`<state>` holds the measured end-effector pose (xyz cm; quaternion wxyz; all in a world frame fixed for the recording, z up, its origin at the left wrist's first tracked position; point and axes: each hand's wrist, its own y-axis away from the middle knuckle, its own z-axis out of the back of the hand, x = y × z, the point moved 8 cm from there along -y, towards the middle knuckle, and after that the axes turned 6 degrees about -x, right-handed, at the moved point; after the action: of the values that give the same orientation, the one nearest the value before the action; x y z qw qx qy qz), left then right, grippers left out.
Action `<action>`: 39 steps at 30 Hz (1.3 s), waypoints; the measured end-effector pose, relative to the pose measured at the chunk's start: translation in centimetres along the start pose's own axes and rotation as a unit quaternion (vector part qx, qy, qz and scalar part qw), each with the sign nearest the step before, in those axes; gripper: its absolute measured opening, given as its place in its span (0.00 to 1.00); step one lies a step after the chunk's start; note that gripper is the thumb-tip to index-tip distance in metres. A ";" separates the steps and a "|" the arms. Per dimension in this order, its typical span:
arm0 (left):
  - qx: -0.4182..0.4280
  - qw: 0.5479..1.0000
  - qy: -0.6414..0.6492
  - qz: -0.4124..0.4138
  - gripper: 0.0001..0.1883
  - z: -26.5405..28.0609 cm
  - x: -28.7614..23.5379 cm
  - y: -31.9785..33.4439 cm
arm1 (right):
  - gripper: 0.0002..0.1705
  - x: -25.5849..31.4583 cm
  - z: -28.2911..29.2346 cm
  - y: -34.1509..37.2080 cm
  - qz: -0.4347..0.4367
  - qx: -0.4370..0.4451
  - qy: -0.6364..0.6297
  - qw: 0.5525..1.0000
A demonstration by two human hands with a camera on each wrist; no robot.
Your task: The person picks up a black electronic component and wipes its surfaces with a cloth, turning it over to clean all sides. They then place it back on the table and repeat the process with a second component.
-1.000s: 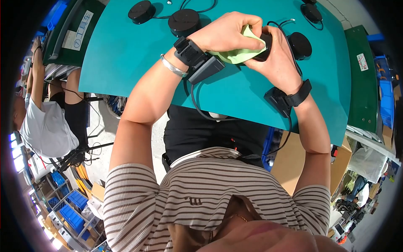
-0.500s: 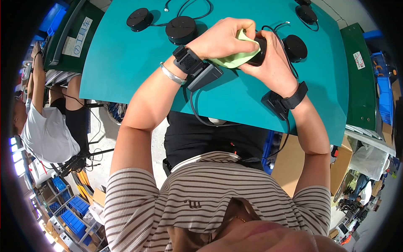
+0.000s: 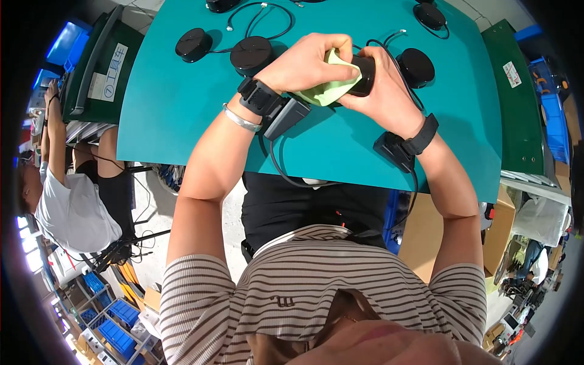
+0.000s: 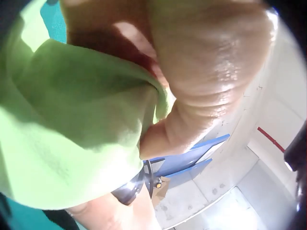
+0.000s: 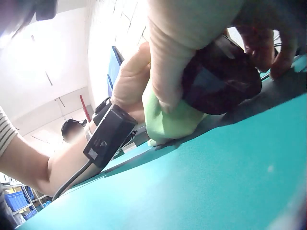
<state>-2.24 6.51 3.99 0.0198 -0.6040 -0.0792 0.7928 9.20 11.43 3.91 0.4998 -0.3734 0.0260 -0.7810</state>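
In the head view the left hand (image 3: pixel 310 64) pinches a light green cloth (image 3: pixel 328 90) between thumb and fingers, against a glossy black round part (image 3: pixel 367 78). The right hand (image 3: pixel 389 91) grips that part from the other side, thumb below and fingers over the top. The left wrist view shows the cloth (image 4: pixel 72 105) hanging in folds from the left thumb and finger, with a sliver of the black part (image 4: pixel 128 192) beneath it. In the right wrist view the black part (image 5: pixel 218 76) is held just above the table, its left side touching the cloth (image 5: pixel 168 120).
More black round parts with cables stand on the green table (image 3: pixel 316 146): one (image 3: pixel 251 55) left of the hands, one (image 3: pixel 193 45) farther left, one (image 3: pixel 416 67) on the right. Green cabinets (image 3: pixel 517 103) flank the table. Another person (image 3: pixel 76 207) sits at the left.
In the head view both hands, with the cloth and the black part, appear farther left and slightly lower. The table and surroundings have shifted too. Both grips look the same.
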 end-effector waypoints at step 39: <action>-0.153 0.976 -0.089 -0.124 0.23 1.5 -0.2 -0.4 | 0.46 0.3 0.0 -0.2 -0.002 0.026 -0.019 0.999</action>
<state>-3.69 6.77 4.61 0.0180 -0.5124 -0.2755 0.8132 8.93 11.28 4.18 0.5085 -0.3751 -0.0045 -0.7751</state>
